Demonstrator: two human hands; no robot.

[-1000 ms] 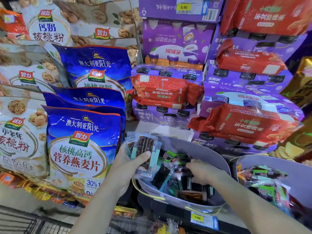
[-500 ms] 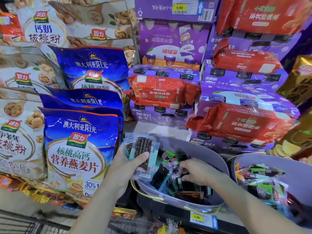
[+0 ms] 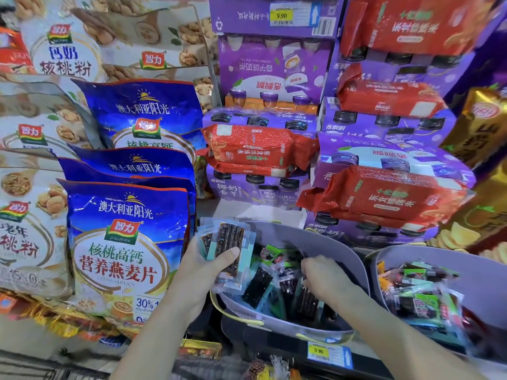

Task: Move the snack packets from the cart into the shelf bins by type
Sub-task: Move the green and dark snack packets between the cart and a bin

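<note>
Head view: left hand point(image 3: 197, 272) around flat glossy packets point(image 3: 229, 242), right hand point(image 3: 326, 278), grip unclear, inside rounded grey bin point(image 3: 315, 242).

Grey bin point(image 3: 323, 242), dk-brown packets point(image 3: 229, 242) w/ teal edges, blue bags point(image 3: 123, 215), red packs point(image 3: 255, 146), purple boxes point(image 3: 269, 64), yellow tag point(image 3: 318, 351)

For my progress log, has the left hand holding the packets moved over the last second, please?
No: the left hand and its packets stay between the blue bag and the bin's rim.
</note>
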